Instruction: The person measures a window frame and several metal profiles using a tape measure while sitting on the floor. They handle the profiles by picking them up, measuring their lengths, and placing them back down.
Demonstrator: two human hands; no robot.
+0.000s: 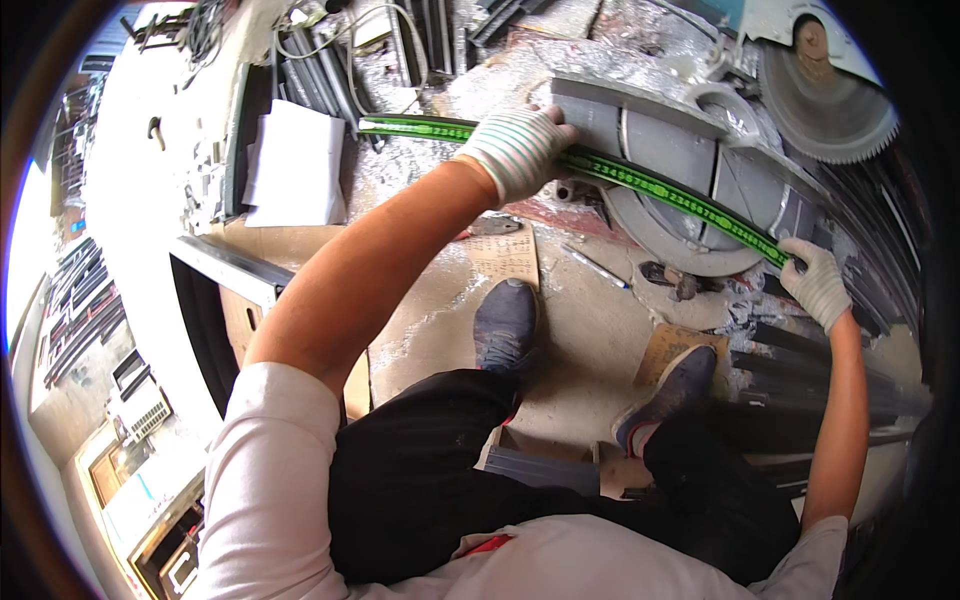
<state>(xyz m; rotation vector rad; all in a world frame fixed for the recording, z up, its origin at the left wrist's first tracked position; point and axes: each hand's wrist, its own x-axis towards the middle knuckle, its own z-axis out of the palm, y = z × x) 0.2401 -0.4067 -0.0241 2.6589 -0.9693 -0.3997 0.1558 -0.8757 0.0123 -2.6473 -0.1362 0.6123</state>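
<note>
A green tape measure blade (670, 192) runs from the upper middle down to the right, passing over a grey mitre saw base (690, 145). My left hand (515, 150), in a striped white glove, is closed around the blade, and a length of it sticks out to the left. At the right end my right hand (818, 285), also gloved, grips the tape with its fingers curled. A small dark piece shows at those fingertips; whether it belongs to the tape I cannot tell.
The toothed saw blade (830, 100) hangs at the upper right. Dark metal profiles (820, 365) lie at the right, and others stand behind white papers (297, 165). A marker pen (595, 266) and cardboard pieces (505, 255) lie on the floor by my shoes. At left stands a black frame (215, 300).
</note>
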